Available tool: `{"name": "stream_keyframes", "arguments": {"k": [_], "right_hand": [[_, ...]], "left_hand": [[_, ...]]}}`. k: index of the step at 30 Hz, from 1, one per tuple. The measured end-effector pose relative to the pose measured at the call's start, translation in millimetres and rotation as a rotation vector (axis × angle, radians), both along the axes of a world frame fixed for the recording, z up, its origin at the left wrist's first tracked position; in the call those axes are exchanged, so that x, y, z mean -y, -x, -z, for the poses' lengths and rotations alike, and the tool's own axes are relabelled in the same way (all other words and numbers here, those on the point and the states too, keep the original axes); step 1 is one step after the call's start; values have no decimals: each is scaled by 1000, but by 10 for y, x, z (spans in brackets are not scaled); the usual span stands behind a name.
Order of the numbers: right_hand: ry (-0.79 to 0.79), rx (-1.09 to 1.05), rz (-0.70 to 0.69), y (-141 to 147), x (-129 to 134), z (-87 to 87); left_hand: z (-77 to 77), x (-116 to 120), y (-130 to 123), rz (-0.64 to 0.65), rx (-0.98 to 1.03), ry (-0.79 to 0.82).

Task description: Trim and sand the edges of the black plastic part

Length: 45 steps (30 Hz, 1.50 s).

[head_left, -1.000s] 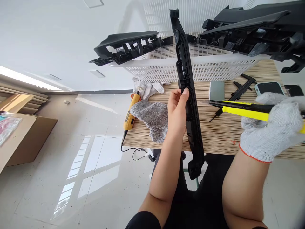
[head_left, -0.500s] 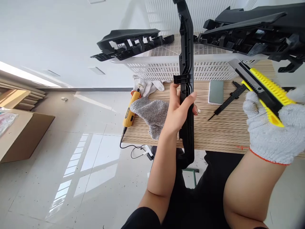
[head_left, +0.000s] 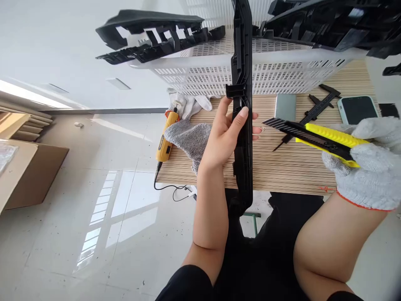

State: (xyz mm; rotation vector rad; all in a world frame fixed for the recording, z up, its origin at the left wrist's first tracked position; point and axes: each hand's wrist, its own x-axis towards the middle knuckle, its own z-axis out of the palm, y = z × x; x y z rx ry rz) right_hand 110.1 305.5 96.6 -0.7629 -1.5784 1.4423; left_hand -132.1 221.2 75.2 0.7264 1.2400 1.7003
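My bare left hand [head_left: 224, 133] grips a long black plastic trim piece [head_left: 243, 159] around its middle, thumb on the near face and fingertips showing past the right edge. The piece stands lengthwise in front of me, its lower end past the table's near edge. In a white knit glove, my right hand [head_left: 372, 163] is closed around a yellow and black utility knife [head_left: 328, 138]. Its blade is out and points left toward the trim piece, with a gap between them. Beneath the knife lies a black caliper [head_left: 313, 113], partly covered by it.
A white plastic basket [head_left: 200, 62] at the back carries more black plastic parts [head_left: 156, 33]. On the wooden table [head_left: 282, 175] are a grey cloth [head_left: 191, 140], a yellow corded rotary tool [head_left: 167, 136], a white glove [head_left: 194, 102], a grey-green box [head_left: 285, 108] and a phone [head_left: 359, 109].
My right hand has turned the knife, so its blade now points left and sits lower, nearer the trim piece. The left hand keeps its hold. The view has shifted slightly, bringing the phone into sight.
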Motion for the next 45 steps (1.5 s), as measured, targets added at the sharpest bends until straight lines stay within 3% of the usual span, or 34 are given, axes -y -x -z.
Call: {"name": "stream_keyframes", "arguments": {"k": [2,5,7,11,15,19,23,26,30,34,38,45], "right_hand": [[98,-75,5,44,11,-7],[183,59,-17,105,41,17],[116,114,19,134,57,52],[-63,2,127,146,61,101],[-22,109,32,127,50,102],[-83,27,116,137,48,94],[-68,101,12,140,54,97],[-87,46,102,139,56,98],[-31,163,37,120,59,90],[-40,126,110,76,50,98],[7,295,-15,-3,-15,99],[-126,826,-314,117,-40,93]], "left_hand": [[-6,-12,-2,-34,22,29],[-38,-3,-5,-57,41,61],[-65,8,-6,-58,51,72],[-89,24,9,-76,80,83],[-82,33,26,-67,98,71],[-86,41,27,-41,111,65],[-102,49,22,-29,91,75],[-102,52,22,-21,74,84],[-84,57,32,4,90,77],[-83,67,50,-29,120,91],[-72,38,77,-15,56,57],[128,-105,47,36,-63,-94]]}}
